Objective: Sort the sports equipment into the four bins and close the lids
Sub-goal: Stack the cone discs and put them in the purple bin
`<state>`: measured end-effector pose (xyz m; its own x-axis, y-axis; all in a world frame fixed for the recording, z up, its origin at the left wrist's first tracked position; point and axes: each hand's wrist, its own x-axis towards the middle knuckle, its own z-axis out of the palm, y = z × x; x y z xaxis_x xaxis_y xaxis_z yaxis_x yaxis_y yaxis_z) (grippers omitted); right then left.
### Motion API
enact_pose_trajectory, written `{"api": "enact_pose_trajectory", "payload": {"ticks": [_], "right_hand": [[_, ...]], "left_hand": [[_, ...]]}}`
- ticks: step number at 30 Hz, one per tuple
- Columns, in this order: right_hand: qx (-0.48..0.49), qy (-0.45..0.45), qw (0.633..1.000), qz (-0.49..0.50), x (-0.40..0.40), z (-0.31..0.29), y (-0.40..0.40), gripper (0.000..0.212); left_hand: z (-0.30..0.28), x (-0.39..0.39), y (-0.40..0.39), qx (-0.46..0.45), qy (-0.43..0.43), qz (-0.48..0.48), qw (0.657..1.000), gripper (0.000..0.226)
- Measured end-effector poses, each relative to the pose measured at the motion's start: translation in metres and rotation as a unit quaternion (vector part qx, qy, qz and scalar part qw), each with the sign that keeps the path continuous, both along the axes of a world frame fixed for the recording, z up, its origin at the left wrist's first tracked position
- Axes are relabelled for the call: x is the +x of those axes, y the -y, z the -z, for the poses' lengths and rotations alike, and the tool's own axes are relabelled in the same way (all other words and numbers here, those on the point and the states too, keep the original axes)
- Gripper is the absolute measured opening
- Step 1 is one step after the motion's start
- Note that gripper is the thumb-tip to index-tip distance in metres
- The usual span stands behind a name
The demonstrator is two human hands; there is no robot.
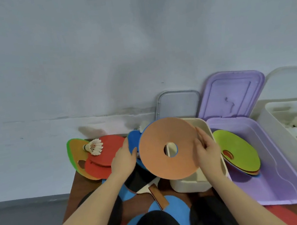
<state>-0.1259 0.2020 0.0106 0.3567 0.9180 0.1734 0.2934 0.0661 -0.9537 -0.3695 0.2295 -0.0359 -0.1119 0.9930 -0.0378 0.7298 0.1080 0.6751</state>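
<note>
**Orange disc held over the cream bin**

Nearest you, in front of the cream rectangular plastic bin (pixel 188 184), black and blue flat paddle shapes lay overlapped on the brown table (pixel 72 204), with a wooden-handled table tennis bat (pixel 156 195) slanting among them.

Above that bin you held a flat orange foam disc with a round centre hole (pixel 165 149), tilted toward you. Your left hand (pixel 123 159) pressed its fingers against the disc's left edge, where a blue disc (pixel 133 140) showed from behind; whether those fingers curled round it cannot be told. Your right hand (pixel 208 148) grasped the right edge, fingers wrapped over the rim.

Left of the bin, red paddle shapes (pixel 105 155) lay on an orange-and-green one, with a white feather shuttlecock (pixel 95 147) on top. Right of it stood the open lilac bin (pixel 269 177) holding a stack of discs topped by a lime-green one (pixel 236 149); further right, a clear bin (pixel 290 141) held white shuttlecocks.

Behind the bins, a grey lid (pixel 178 104) and a lilac lid (pixel 231 93) leaned on the wall.
</note>
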Motion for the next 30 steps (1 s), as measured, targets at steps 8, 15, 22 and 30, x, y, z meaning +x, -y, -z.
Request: {"api": "enact_pose_trajectory", "payload": {"ticks": [8,15,22,30], "right_hand": [[-0.002,-0.004,0.999,0.040,-0.006,0.006,0.001,0.039],[0.014,-0.007,0.999,0.039,-0.014,0.000,0.009,0.039],[0.026,-0.006,0.999,0.034,-0.015,-0.006,0.025,0.037],[0.015,-0.033,0.999,0.019,-0.023,-0.010,0.062,0.036]], "left_hand": [[0.002,-0.023,-0.005,0.067,0.053,-0.003,0.996,0.049],[-0.024,-0.024,0.001,0.181,-0.060,0.081,0.978,0.043],[-0.028,-0.017,0.034,0.145,-0.007,0.053,0.988,0.029],[-0.024,-0.030,0.077,0.143,0.035,0.024,0.989,0.033]]}}
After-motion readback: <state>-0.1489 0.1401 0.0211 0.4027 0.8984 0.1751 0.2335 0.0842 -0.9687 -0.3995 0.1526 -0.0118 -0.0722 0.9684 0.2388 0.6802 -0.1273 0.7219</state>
